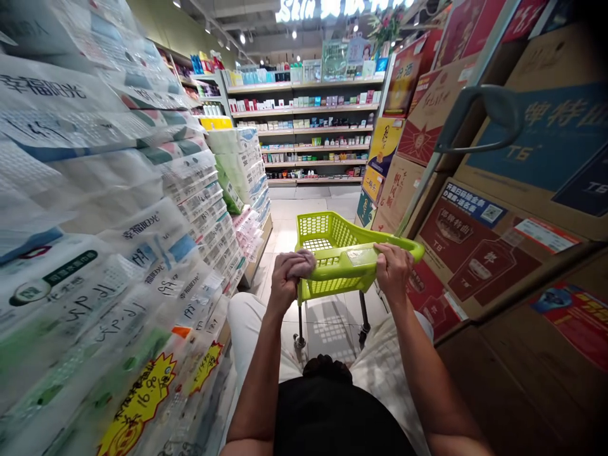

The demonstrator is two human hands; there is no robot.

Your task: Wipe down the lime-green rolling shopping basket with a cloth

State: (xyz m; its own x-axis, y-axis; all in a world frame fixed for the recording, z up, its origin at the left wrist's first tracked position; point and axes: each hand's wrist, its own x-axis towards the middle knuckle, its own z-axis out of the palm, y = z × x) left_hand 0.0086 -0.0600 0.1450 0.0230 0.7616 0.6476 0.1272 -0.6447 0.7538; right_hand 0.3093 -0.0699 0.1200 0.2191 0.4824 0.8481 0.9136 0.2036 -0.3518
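The left hand [285,278] squeezes a gray cloth [303,263] against the green cart [327,258]. The right hand [393,269] grips the cart too.

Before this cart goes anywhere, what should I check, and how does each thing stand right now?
1. Right hand on the green cart: ok, it grips the near edge.
2. Left hand free: not ok, it holds a cloth at the cart's near left corner.
3. Near wheels on the floor: ok.
4. Far wheels: cannot tell, hidden from view.
5. Gap between the cart and the cartons on the right: cannot tell from this angle.
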